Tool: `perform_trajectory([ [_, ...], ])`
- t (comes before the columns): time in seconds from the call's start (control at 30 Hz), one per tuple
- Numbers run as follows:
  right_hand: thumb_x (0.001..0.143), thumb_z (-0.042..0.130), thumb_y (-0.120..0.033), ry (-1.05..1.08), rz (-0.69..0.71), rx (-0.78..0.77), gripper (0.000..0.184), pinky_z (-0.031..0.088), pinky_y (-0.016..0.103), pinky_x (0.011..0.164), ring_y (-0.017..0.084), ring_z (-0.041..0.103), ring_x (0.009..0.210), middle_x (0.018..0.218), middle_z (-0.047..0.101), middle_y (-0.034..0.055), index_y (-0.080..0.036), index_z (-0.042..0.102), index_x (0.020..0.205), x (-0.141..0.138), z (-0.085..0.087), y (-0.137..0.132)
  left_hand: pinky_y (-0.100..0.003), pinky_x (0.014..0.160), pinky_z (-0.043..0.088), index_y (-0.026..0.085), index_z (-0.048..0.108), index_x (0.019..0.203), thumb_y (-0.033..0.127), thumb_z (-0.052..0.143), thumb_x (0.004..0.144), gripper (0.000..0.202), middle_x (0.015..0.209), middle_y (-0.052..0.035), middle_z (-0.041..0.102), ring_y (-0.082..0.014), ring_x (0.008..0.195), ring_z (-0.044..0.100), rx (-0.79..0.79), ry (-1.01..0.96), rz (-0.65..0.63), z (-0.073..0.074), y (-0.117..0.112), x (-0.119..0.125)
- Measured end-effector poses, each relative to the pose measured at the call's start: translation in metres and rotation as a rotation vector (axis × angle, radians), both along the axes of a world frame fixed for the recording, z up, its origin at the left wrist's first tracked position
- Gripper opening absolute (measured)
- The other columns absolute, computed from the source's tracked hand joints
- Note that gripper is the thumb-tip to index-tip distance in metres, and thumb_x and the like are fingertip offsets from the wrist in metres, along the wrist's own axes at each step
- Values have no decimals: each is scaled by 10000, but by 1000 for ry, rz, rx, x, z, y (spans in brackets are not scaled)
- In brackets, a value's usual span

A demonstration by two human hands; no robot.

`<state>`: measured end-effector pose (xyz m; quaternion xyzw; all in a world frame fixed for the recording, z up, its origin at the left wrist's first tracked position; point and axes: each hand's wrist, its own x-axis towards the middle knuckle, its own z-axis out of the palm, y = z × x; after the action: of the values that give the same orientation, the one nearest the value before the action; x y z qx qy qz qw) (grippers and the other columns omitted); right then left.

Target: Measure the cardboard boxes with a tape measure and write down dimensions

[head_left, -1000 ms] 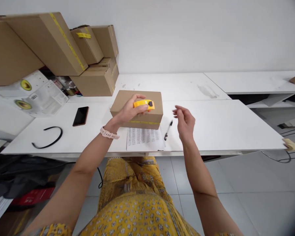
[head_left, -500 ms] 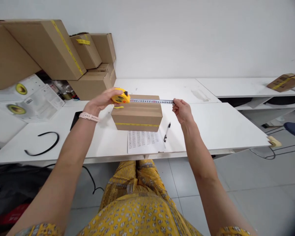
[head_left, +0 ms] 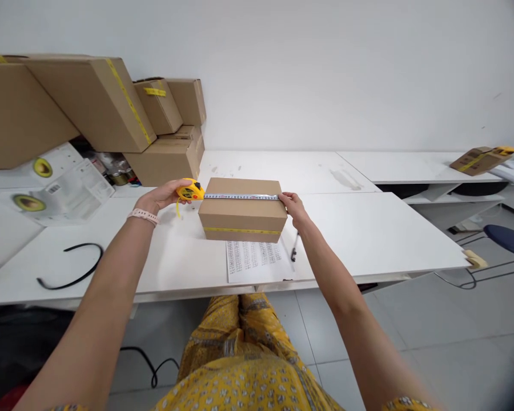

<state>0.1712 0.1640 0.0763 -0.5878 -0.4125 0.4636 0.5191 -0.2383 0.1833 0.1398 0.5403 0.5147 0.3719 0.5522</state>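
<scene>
My left hand is closed around a yellow tape measure, just off the left end of a brown cardboard box. The pulled-out blade runs straight across the box's top. At the right top edge, my right hand pinches the blade's end. A yellow strip with marks runs along the lower front of the box. Partly under the box lies a sheet of paper with printed rows. A pen lies to its right, its upper end hidden by my right arm.
Stacked cardboard boxes and white avocado-print cartons stand at the left. A black headband-like curve lies on the white table. Far right are a small taped box and a dark blue stool seat.
The tape case has moved left, from above the box to beyond its left end. My right hand has come left to the box's right edge, and the blade now lies along the top.
</scene>
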Motion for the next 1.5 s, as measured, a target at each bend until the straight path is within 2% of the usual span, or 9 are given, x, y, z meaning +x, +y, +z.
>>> perform_trajectory([
  [0.2,739,735,-492,58,-16,3,397,515,311,800,209,644,1015,1155,702,69,-212,615,993,-5,-12,0,-275,603,594,182,753,1012,445,817,738,385,1043,-114,778,-223,822,716,-5,22,2,6,2,5],
  [0.4,720,737,-512,12,-49,3,431,533,317,842,221,657,1046,1157,709,75,-213,629,1010,-8,-14,1,-256,578,558,174,751,1013,471,837,712,431,1020,-118,774,-200,787,700,50,8,-19,3,16,3],
  [0.57,709,736,-542,-1,-44,11,463,544,331,848,231,664,1043,1141,712,85,-214,633,1018,-9,-14,-1,-268,590,562,171,743,1001,462,796,739,395,976,-106,775,-193,747,694,70,21,33,0,27,7],
  [0.8,686,747,-572,-23,-32,24,502,550,337,819,237,671,1020,1107,718,87,-216,635,1021,-7,-14,1,-276,619,590,200,756,1013,472,790,729,395,1031,-118,778,-232,834,719,-5,89,-16,7,24,2],
  [1.0,701,753,-574,-22,-19,30,520,545,331,814,231,665,1025,1113,710,90,-211,634,1053,-5,-17,2,-255,637,593,191,759,1020,465,801,717,411,1059,-115,777,-214,844,711,-32,124,-31,10,22,-8],
  [1.13,706,757,-569,-13,-23,24,530,543,328,812,228,664,1022,1124,703,92,-208,635,1073,-4,-18,3,-253,611,582,193,762,1007,464,786,722,394,1032,-112,778,-205,797,701,-40,124,-18,8,23,-10],
  [1.27,698,760,-573,-8,-27,30,532,545,327,798,228,668,1007,1109,706,88,-211,636,1067,-5,-18,2,-262,601,579,203,763,1005,460,792,713,389,1028,-113,776,-230,831,711,-36,118,-20,5,27,-10],
  [1.37,693,758,-579,-9,-29,29,522,546,329,795,232,668,1002,1090,710,80,-217,635,1048,-6,-15,1,-262,599,574,210,768,1006,464,795,717,386,1041,-115,770,-244,876,714,-24,121,-20,2,28,-7],
  [1.5,702,753,-564,3,-47,34,459,536,327,785,222,661,965,1046,712,71,-215,638,977,-9,-13,-2,-259,602,567,207,778,970,483,799,702,385,1020,-104,771,-220,824,702,0,132,-7,2,24,-1],
])
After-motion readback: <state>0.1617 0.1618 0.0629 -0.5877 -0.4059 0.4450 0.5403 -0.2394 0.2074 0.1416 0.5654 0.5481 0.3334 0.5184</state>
